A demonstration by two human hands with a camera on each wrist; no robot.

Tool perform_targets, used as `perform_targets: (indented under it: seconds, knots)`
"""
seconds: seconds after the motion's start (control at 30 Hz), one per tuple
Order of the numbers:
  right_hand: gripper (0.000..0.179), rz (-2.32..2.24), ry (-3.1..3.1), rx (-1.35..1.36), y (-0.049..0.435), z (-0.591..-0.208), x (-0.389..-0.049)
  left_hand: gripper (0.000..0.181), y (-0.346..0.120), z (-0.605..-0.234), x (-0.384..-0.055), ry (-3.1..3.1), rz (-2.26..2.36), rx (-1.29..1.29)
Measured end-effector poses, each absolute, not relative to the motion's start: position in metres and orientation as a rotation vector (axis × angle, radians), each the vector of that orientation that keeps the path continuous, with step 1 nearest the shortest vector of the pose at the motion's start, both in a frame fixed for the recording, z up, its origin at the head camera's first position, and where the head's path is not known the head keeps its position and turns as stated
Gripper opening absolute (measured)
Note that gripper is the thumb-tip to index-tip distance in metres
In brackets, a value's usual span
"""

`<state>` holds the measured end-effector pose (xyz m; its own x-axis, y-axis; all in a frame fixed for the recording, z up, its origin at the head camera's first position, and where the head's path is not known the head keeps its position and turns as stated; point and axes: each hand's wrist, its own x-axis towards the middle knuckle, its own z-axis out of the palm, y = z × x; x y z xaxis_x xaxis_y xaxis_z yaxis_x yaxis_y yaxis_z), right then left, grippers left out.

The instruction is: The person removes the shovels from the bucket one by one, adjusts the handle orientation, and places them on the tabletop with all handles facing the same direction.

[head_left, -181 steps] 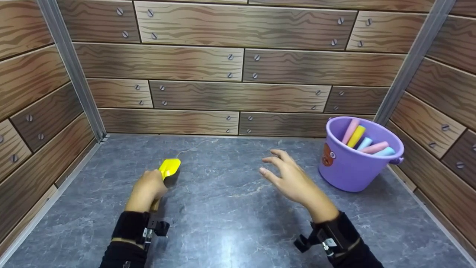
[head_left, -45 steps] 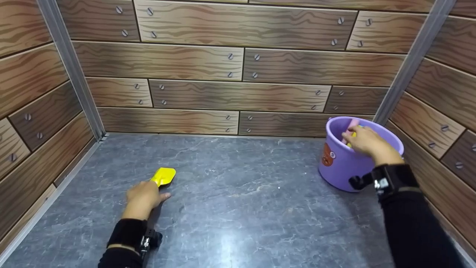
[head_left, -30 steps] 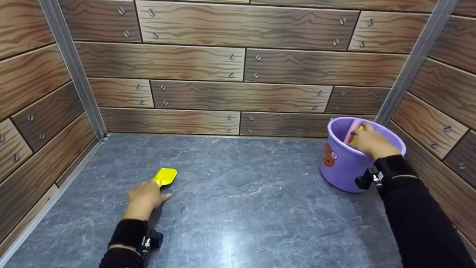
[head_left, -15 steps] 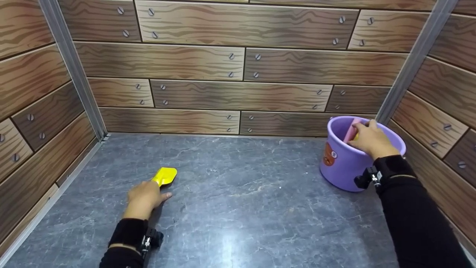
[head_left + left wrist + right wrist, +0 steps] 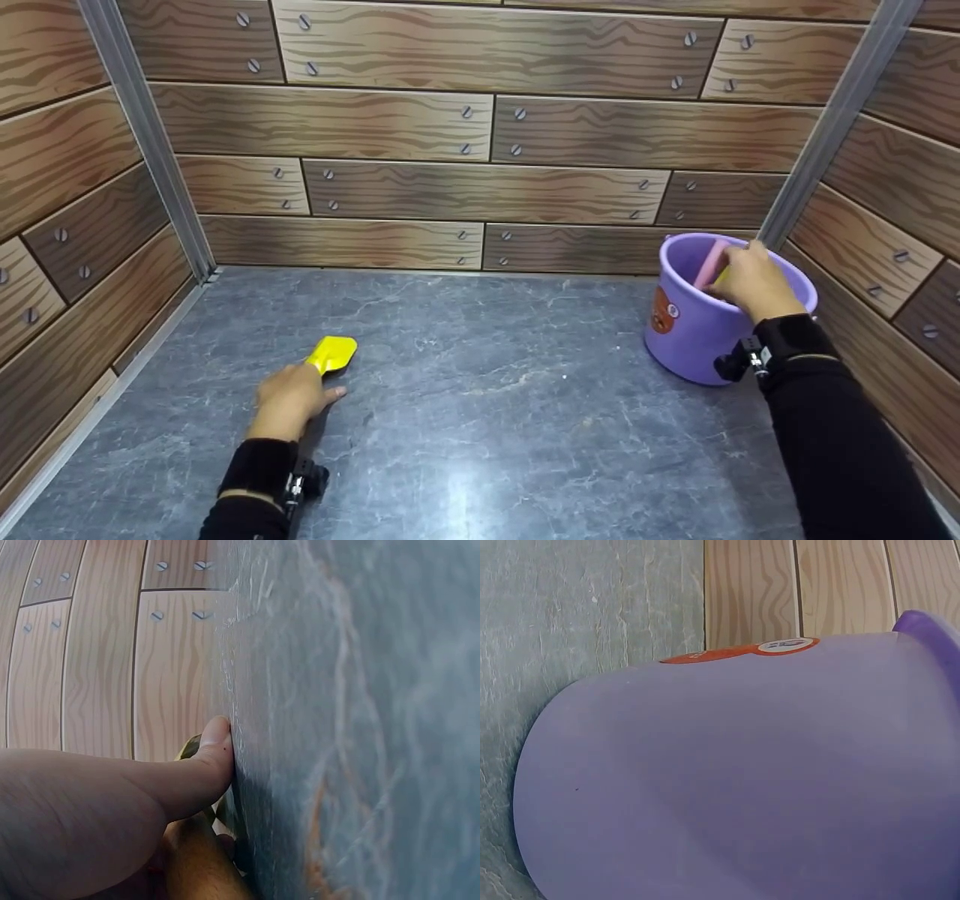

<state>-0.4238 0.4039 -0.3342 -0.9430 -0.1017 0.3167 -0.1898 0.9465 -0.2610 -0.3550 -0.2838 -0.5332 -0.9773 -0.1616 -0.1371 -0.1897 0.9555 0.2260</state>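
Observation:
A toy shovel with a yellow blade [image 5: 334, 354] lies low over the grey tabletop at left. My left hand [image 5: 289, 396] grips its wooden handle [image 5: 199, 859], thumb [image 5: 214, 754] stretched out along the tabletop. In the left wrist view the shovel's blade is mostly hidden behind the thumb. A purple bucket [image 5: 694, 345] stands upright at right. My right hand [image 5: 754, 285] reaches over its rim and pinches a thick yellow chalk stick [image 5: 721, 275]; the fingertips are largely hidden inside. Beside it a pink chalk stick [image 5: 711, 264] leans on the inner wall. The right wrist view shows the bucket's side [image 5: 727, 772].
Wood-patterned panels [image 5: 480, 135] wall the table at the back and both sides, joined by metal corner posts [image 5: 825, 142]. Grey marbled tabletop [image 5: 465, 420] stretches between the two hands. A tiny white speck [image 5: 564, 376] lies near the bucket.
Six seconds ago my right hand hovered over the table; it has since gone into the bucket and sunk slightly deeper. The shovel and left hand came a little nearer, then stayed still.

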Motion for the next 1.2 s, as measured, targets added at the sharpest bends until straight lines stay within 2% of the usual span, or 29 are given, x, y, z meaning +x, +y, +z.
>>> perform_targets:
  seconds: [0.37, 0.73, 0.97, 1.2]
  knots:
    - [0.026, 0.373, -2.846, 0.313, 0.409, -0.329, -0.429, 0.095, -0.278, -0.524, -0.347, 2.992, 0.356, -0.292]
    - [0.018, -0.312, -2.758, 0.513, 0.407, -0.323, -0.424, 0.085, -0.25, -0.472, -0.312, 2.95, 0.346, -0.32]
    - [0.013, -0.421, -2.684, 0.582, 0.394, -0.319, -0.414, 0.091, -0.27, -0.507, -0.337, 2.987, 0.346, -0.281]
    - [0.019, -0.482, -2.689, 0.598, 0.399, -0.314, -0.418, 0.092, -0.264, -0.502, -0.331, 2.98, 0.367, -0.291]
